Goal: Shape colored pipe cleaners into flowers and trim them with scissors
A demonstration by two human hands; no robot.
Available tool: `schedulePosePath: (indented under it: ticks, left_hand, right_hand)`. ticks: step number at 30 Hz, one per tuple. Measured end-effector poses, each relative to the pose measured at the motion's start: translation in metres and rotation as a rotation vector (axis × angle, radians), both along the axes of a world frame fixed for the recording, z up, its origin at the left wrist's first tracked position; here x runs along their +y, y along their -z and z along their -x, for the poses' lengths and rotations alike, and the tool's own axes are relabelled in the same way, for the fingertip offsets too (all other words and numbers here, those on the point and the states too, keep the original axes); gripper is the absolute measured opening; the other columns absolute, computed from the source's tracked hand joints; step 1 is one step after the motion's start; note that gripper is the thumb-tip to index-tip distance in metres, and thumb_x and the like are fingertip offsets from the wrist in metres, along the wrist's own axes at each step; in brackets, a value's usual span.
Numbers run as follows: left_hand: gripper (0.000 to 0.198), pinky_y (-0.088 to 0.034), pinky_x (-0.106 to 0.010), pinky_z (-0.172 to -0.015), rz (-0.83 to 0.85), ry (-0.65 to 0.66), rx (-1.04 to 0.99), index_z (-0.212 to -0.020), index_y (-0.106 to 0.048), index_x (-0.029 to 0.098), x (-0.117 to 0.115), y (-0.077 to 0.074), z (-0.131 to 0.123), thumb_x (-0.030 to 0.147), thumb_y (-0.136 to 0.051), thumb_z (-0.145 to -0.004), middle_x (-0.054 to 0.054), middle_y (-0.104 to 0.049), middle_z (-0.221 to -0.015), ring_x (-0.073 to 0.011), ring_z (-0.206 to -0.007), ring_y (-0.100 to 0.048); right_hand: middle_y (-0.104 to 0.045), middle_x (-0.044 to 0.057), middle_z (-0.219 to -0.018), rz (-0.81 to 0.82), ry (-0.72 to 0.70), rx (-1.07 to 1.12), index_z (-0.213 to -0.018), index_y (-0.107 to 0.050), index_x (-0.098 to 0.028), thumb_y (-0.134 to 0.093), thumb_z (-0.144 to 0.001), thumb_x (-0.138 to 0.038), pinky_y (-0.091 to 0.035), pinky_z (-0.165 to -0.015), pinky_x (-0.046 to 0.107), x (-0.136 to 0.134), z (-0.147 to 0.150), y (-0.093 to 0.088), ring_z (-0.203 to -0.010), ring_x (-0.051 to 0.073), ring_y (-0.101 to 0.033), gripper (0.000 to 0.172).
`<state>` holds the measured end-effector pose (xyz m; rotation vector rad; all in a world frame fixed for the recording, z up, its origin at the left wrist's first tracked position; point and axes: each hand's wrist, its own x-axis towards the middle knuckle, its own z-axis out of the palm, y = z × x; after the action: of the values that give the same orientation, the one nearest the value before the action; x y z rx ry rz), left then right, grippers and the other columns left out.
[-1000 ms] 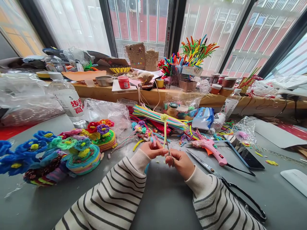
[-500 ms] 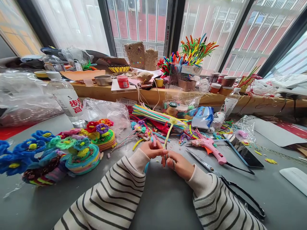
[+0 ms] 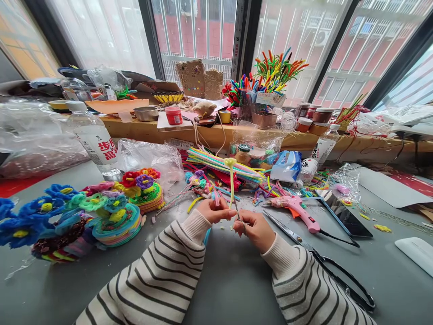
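Note:
My left hand [image 3: 214, 211] is closed, with thumb and finger pinching the lower end of a yellow pipe cleaner [image 3: 232, 185]. It stands upright, with a small knotted yellow head at its top. Pink and light blue fuzzy pieces [image 3: 215, 197] show at the left fingers; whether they are held or lie behind, I cannot tell. My right hand [image 3: 255, 229] is closed around small scissors [image 3: 237, 207], their narrow blades pointing up beside the yellow stem. Most of the scissor handles are hidden by the fingers.
Large black-handled scissors [image 3: 297, 239], a pink glue gun [image 3: 301, 211] and a dark-screened tablet [image 3: 345, 214] lie on the right. Fuzzy flower pots [image 3: 117, 225] stand left. Behind my hands lies a bundle of pipe cleaners [image 3: 219, 163]. A water bottle [image 3: 91, 135] stands back left.
The yellow pipe cleaner has swung left and more upright, its head shifting left and slightly up. My right hand has tilted a little, with the scissor blades showing more clearly.

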<state>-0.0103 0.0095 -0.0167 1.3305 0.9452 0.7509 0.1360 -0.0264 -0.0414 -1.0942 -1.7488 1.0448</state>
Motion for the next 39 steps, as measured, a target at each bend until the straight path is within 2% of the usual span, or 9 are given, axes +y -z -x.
schedulePosePath:
  ticks: [5, 8, 10, 15, 19, 27, 34, 39]
  left_hand:
    - [0.031, -0.021, -0.021, -0.039, -0.018, -0.06, 0.003, -0.046, -0.043, 0.014, 0.0003, 0.0, -0.0008, 0.034, -0.067, -0.046, 0.005, -0.047, -0.04, -0.0029, -0.035, -0.032]
    - [0.032, -0.021, -0.021, -0.039, -0.013, -0.063, -0.003, -0.046, -0.043, 0.014, 0.0005, 0.0001, -0.0002, 0.034, -0.068, -0.046, 0.005, -0.048, -0.04, -0.0028, -0.035, -0.032]
    - [0.032, -0.021, -0.021, -0.038, -0.005, -0.044, -0.004, -0.046, -0.043, 0.014, 0.0003, -0.0005, 0.0004, 0.035, -0.067, -0.046, 0.004, -0.048, -0.041, -0.0029, -0.035, -0.032]
    - [0.03, -0.022, -0.021, -0.039, 0.002, -0.032, 0.036, -0.045, -0.046, 0.013, -0.0011, -0.0036, 0.0011, 0.035, -0.068, -0.045, 0.004, -0.049, -0.041, -0.0034, -0.036, -0.033]
    - [0.029, -0.023, -0.021, -0.039, 0.003, 0.003, 0.052, -0.044, -0.047, 0.013, -0.0016, -0.0045, 0.0004, 0.034, -0.068, -0.045, 0.003, -0.05, -0.041, -0.0041, -0.037, -0.035]
    - [0.032, -0.023, -0.021, -0.039, -0.029, -0.072, 0.023, -0.044, -0.045, 0.014, 0.0012, -0.0007, 0.001, 0.035, -0.068, -0.044, 0.004, -0.048, -0.04, -0.0038, -0.036, -0.034]
    - [0.032, -0.023, -0.02, -0.039, -0.039, -0.065, -0.013, -0.044, -0.043, 0.013, 0.0012, -0.0003, 0.0002, 0.034, -0.068, -0.045, 0.006, -0.045, -0.039, -0.0033, -0.036, -0.033]
    - [0.028, -0.027, -0.02, -0.041, -0.042, -0.029, -0.011, -0.054, -0.053, 0.013, 0.0004, -0.0047, 0.0013, 0.039, -0.063, -0.053, 0.003, -0.051, -0.049, -0.0038, -0.04, -0.037]
  right_hand:
    - [-0.043, 0.0, -0.05, 0.018, -0.03, -0.053, -0.049, -0.048, -0.015, -0.031, -0.064, -0.068, -0.033, -0.053, 0.025, 0.0005, -0.0009, 0.0004, -0.052, 0.012, -0.041, 0.057]
    - [-0.043, 0.0, -0.055, 0.002, -0.101, -0.118, -0.057, -0.052, -0.015, -0.015, -0.063, -0.072, -0.033, -0.053, 0.025, -0.0008, 0.0011, -0.0002, -0.053, 0.012, -0.041, 0.069]
    - [-0.044, 0.001, -0.058, -0.007, -0.158, -0.166, -0.059, -0.054, -0.015, -0.012, -0.062, -0.073, -0.034, -0.052, 0.025, -0.0014, 0.0019, -0.0009, -0.053, 0.012, -0.041, 0.072]
    - [-0.049, 0.003, -0.063, -0.039, -0.163, -0.177, -0.059, -0.055, -0.015, -0.016, -0.06, -0.074, -0.037, -0.054, 0.025, -0.0005, -0.001, -0.0011, -0.053, 0.012, -0.043, 0.07]
    - [-0.052, 0.003, -0.063, -0.031, -0.144, -0.126, -0.057, -0.056, -0.015, -0.027, -0.063, -0.069, -0.038, -0.054, 0.025, 0.0008, -0.0039, 0.0005, -0.053, 0.012, -0.045, 0.062]
    - [-0.049, 0.0, -0.053, -0.031, -0.023, 0.015, -0.04, -0.052, -0.015, -0.052, -0.062, -0.054, -0.037, -0.055, 0.024, 0.0, -0.0023, -0.0023, -0.055, 0.012, -0.047, 0.044]
    - [-0.048, -0.001, -0.05, 0.003, 0.0, 0.041, -0.038, -0.05, -0.016, -0.054, -0.062, -0.051, -0.037, -0.052, 0.023, -0.0015, -0.0005, -0.0038, -0.049, 0.01, -0.045, 0.043]
    - [-0.05, -0.001, -0.05, -0.038, 0.002, -0.004, -0.038, -0.05, -0.016, -0.055, -0.061, -0.051, -0.038, -0.054, 0.023, -0.0007, -0.0002, -0.0026, -0.051, 0.011, -0.047, 0.042]
